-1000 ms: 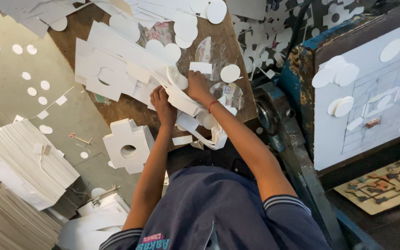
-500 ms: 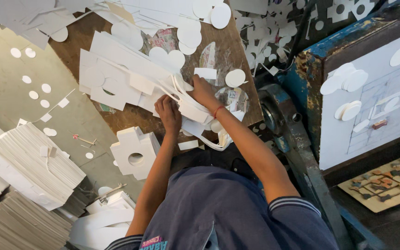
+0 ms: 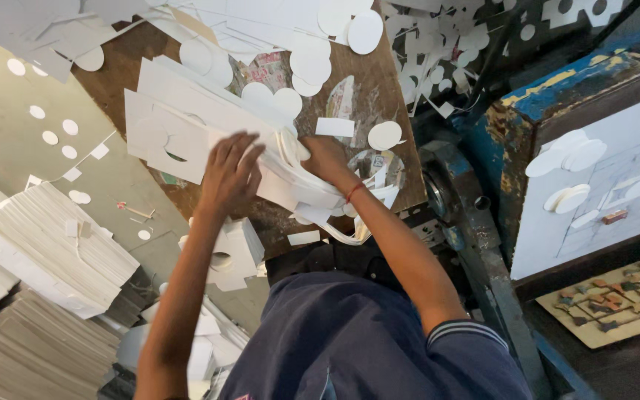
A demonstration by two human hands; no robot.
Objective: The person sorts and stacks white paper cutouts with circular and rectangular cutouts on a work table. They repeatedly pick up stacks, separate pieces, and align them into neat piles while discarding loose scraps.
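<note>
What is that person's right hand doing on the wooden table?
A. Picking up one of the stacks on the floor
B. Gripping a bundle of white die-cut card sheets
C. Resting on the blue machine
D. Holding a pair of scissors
B: the right hand is closed around the edge of a bundle of white card sheets on the wooden table, while the left hand presses on them.

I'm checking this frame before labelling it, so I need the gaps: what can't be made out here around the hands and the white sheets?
Head view only:
- Left hand: motion-blurred, so its grip on the white cut sheets is unclear.
- Right hand: fingertips buried in the sheet edges.
- Wooden table: mostly covered by sheets and round cut-outs.
- Paper stacks: cut off by the left edge.
</note>
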